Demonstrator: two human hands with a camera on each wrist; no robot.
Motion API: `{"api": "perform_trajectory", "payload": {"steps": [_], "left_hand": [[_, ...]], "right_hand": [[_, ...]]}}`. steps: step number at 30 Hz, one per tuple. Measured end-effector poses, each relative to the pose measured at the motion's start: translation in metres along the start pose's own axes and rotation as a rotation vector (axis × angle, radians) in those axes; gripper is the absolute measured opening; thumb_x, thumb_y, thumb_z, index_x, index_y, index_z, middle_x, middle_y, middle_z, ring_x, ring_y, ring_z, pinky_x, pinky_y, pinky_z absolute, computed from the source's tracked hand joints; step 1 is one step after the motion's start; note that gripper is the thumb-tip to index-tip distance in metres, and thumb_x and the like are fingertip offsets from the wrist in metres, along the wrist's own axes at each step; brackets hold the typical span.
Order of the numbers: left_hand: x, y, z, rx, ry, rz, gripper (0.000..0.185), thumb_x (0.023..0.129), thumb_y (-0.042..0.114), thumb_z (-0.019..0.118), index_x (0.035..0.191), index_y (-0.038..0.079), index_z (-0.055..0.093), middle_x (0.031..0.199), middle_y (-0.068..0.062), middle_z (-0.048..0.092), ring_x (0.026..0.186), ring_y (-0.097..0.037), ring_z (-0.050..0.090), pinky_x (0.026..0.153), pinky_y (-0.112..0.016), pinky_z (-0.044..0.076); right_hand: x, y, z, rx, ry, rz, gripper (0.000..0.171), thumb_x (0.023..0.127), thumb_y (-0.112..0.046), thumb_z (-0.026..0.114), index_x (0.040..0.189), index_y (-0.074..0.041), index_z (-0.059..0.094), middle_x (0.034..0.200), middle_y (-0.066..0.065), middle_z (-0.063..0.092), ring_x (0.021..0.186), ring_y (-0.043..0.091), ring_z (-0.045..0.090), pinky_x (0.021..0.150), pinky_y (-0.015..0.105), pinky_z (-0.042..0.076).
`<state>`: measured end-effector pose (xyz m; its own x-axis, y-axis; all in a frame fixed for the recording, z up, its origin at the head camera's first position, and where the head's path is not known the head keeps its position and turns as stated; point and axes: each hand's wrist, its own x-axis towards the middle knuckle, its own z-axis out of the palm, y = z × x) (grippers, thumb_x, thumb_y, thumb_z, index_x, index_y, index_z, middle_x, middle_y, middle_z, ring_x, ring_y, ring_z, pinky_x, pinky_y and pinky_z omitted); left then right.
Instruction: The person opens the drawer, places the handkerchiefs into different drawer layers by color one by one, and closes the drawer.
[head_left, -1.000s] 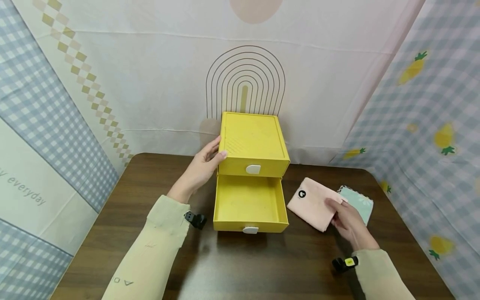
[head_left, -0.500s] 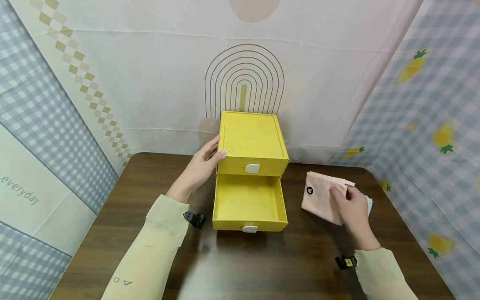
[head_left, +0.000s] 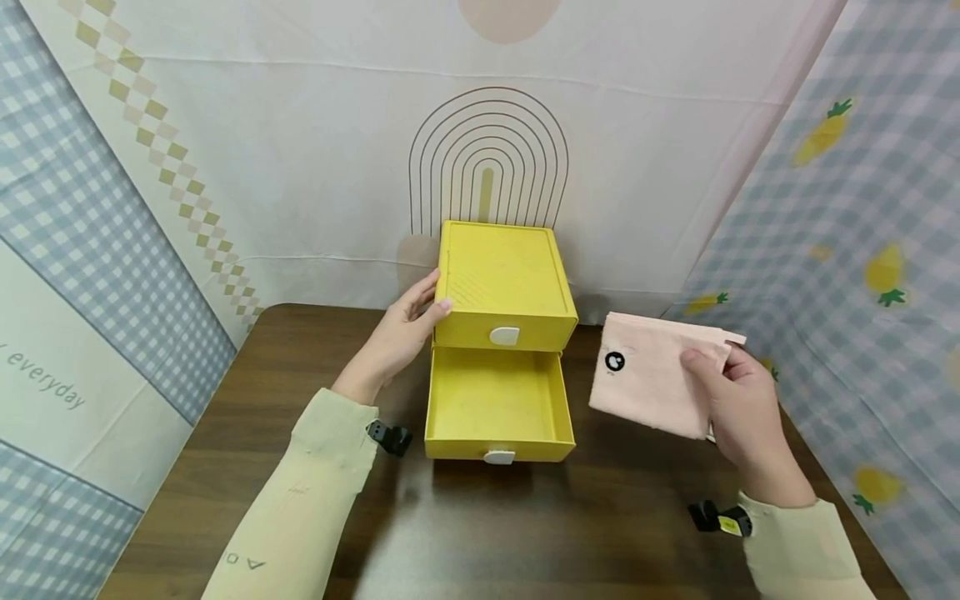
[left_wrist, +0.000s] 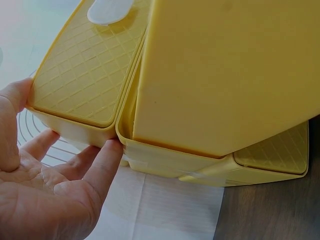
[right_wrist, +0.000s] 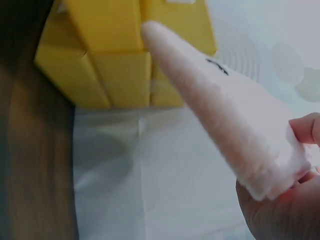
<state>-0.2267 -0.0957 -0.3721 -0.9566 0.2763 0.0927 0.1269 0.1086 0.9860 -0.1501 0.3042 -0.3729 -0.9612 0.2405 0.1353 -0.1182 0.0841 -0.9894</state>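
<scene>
A yellow drawer unit (head_left: 502,271) stands at the back of the table, its top drawer front in place. Below that, an empty drawer (head_left: 495,400) is pulled out. My left hand (head_left: 393,337) rests on the unit's upper left side, thumb at the front top edge. In the left wrist view its fairly straight fingers (left_wrist: 102,162) touch the side wall. My right hand (head_left: 742,408) pinches a folded pink towel (head_left: 652,379) with a round black emblem, thumb on the near face. The towel is lifted off the table, right of the unit, apart from it.
White handles (head_left: 504,336) sit on the drawer fronts. In the left wrist view another patterned drawer front (left_wrist: 275,152) shows beyond the open drawer. A patterned cloth (head_left: 337,183) hangs behind the brown table (head_left: 480,525); checked cloth (head_left: 847,275) hangs at the right.
My right hand has raised the pink towel off the table and moved slightly right. The teal cloth beneath is now hidden. My left hand and the drawer unit have stayed put.
</scene>
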Motion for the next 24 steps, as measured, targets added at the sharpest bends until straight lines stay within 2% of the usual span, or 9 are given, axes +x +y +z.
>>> {"api": "perform_trajectory", "payload": {"steps": [3, 5, 10, 15, 17, 21, 24], "left_hand": [[0.000, 0.000, 0.000, 0.003, 0.004, -0.004, 0.063, 0.100, 0.032, 0.055, 0.155, 0.024, 0.024, 0.155, -0.005, 0.030, 0.140, -0.022, 0.028, 0.111, -0.046, 0.028], [0.000, 0.000, 0.000, 0.006, 0.006, -0.007, 0.063, 0.100, 0.032, 0.055, 0.155, 0.025, 0.024, 0.155, -0.005, 0.030, 0.140, -0.022, 0.029, 0.111, -0.045, 0.028], [0.000, 0.000, 0.000, 0.009, 0.004, -0.002, 0.063, 0.100, 0.032, 0.054, 0.155, 0.024, 0.024, 0.155, -0.006, 0.030, 0.140, -0.023, 0.029, 0.111, -0.046, 0.029], [-0.001, 0.000, 0.000, 0.013, 0.008, -0.009, 0.063, 0.100, 0.032, 0.054, 0.155, 0.025, 0.024, 0.155, -0.005, 0.030, 0.140, -0.022, 0.029, 0.111, -0.046, 0.028], [-0.001, 0.000, 0.000, 0.009, 0.006, -0.010, 0.063, 0.100, 0.032, 0.054, 0.155, 0.025, 0.024, 0.155, -0.006, 0.029, 0.140, -0.022, 0.029, 0.111, -0.046, 0.029], [-0.001, 0.000, 0.001, 0.007, 0.007, -0.011, 0.063, 0.101, 0.031, 0.054, 0.155, 0.025, 0.024, 0.155, -0.006, 0.029, 0.139, -0.023, 0.030, 0.110, -0.046, 0.030], [0.000, 0.000, 0.002, 0.009, 0.013, -0.010, 0.062, 0.100, 0.031, 0.054, 0.155, 0.025, 0.025, 0.155, -0.006, 0.030, 0.139, -0.023, 0.030, 0.110, -0.045, 0.031]], "right_hand": [[-0.004, -0.007, 0.006, 0.093, -0.061, -0.003, 0.029, 0.090, -0.017, 0.071, 0.116, -0.005, 0.065, 0.098, 0.005, 0.064, 0.074, 0.014, 0.066, 0.057, 0.029, 0.056], [-0.005, -0.010, 0.011, 0.142, -0.095, -0.011, 0.024, 0.091, -0.013, 0.069, 0.114, -0.005, 0.066, 0.094, 0.004, 0.066, 0.072, 0.014, 0.066, 0.056, 0.030, 0.056], [-0.008, -0.012, 0.033, 0.173, -0.147, -0.030, 0.015, 0.091, -0.009, 0.068, 0.106, -0.006, 0.068, 0.088, 0.003, 0.067, 0.069, 0.013, 0.066, 0.055, 0.029, 0.056], [-0.010, -0.011, 0.063, 0.093, -0.162, -0.029, 0.011, 0.089, -0.012, 0.071, 0.097, -0.005, 0.068, 0.084, 0.003, 0.065, 0.067, 0.013, 0.064, 0.056, 0.028, 0.055], [-0.011, -0.010, 0.076, 0.040, -0.171, -0.037, 0.014, 0.088, -0.014, 0.073, 0.092, -0.003, 0.066, 0.081, 0.003, 0.064, 0.064, 0.013, 0.064, 0.054, 0.028, 0.055], [-0.012, -0.005, 0.100, -0.061, -0.214, -0.064, 0.025, 0.087, -0.020, 0.075, 0.094, 0.001, 0.064, 0.077, 0.005, 0.062, 0.062, 0.014, 0.062, 0.052, 0.030, 0.054], [-0.013, -0.002, 0.116, -0.102, -0.265, -0.087, 0.030, 0.088, -0.022, 0.074, 0.102, 0.003, 0.065, 0.081, 0.009, 0.063, 0.065, 0.016, 0.062, 0.054, 0.031, 0.054]]}}
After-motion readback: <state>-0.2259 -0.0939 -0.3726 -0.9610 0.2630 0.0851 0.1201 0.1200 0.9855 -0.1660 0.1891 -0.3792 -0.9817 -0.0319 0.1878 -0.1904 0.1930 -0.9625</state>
